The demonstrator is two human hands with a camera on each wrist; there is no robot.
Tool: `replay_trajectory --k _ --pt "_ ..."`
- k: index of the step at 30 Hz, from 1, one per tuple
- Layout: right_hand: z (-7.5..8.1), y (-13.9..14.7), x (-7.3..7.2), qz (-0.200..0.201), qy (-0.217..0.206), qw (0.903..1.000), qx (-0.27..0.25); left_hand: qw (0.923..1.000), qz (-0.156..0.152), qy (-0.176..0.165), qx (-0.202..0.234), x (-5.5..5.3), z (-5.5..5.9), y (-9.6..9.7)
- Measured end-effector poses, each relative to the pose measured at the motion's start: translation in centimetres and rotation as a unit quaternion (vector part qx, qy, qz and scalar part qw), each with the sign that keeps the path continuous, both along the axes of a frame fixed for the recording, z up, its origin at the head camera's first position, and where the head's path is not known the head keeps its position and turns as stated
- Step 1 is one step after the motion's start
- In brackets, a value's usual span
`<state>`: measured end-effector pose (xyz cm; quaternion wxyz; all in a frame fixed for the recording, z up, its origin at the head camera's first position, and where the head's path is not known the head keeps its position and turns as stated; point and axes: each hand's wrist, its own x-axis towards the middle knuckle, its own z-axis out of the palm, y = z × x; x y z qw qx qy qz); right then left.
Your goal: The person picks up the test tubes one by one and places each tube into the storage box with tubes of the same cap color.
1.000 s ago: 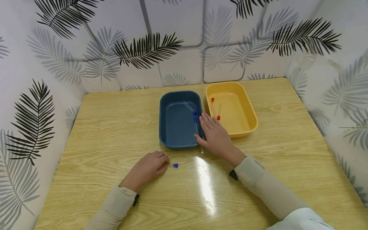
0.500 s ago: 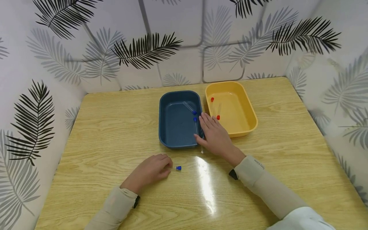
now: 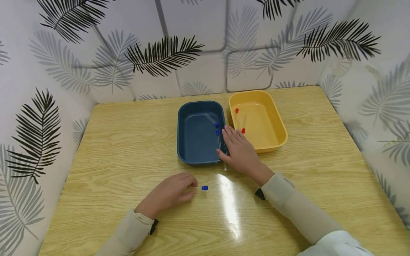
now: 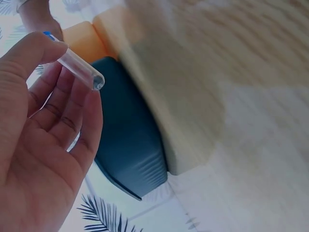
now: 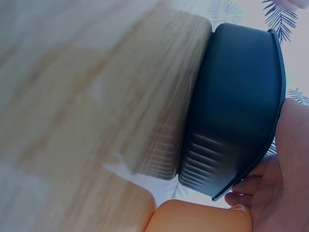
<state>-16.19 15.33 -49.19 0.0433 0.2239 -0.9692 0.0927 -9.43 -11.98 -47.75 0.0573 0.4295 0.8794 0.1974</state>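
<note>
My left hand (image 3: 171, 192) is over the table, in front of the dark blue tray (image 3: 200, 161). Between thumb and fingers it pinches a clear test tube (image 4: 79, 68), whose blue cap (image 3: 205, 188) points right in the head view. The tube's rounded end faces the left wrist camera. My right hand (image 3: 241, 151) lies along the blue tray's right rim, beside the yellow tray (image 3: 278, 146). Its fingers are fairly straight, and the thumb reaches over the blue tray's near right corner. In the right wrist view, fingers (image 5: 248, 186) touch near the tray's rim.
Inside the blue tray lie two clear tubes with blue caps (image 3: 216, 125). The yellow tray holds two tubes with red caps (image 3: 243, 131). A leaf-patterned wall covering (image 3: 198, 46) stands behind the wooden table (image 3: 128, 142). A small pale tip (image 3: 225, 168) shows below the right hand.
My left hand has shifted slightly right with the test tube, and the blue cap now stands farther out from the fingers. The right hand and both trays have stayed in place.
</note>
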Motion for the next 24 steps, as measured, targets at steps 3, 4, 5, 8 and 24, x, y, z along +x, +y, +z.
replay_trajectory --k 3,4,5,8,24 --pt "0.0 0.0 0.0 0.0 0.0 1.0 0.0 0.9998 -0.008 0.011 0.012 0.2 0.4 0.2" --pt "0.1 0.0 0.0 0.0 0.001 1.0 0.0 0.9997 -0.01 0.015 0.017 0.2 0.6 0.2" --pt "0.1 0.0 0.0 0.0 0.0 1.0 0.0 0.9995 -0.012 0.021 0.022 0.2 0.7 0.3" --pt "0.2 -0.1 0.0 0.003 0.001 1.0 -0.002 0.9986 -0.013 0.038 0.035 0.3 1.1 0.4" --pt "0.0 -0.1 0.0 0.005 0.009 0.9999 -0.003 0.9815 0.083 0.045 0.166 -2.3 2.5 1.8"
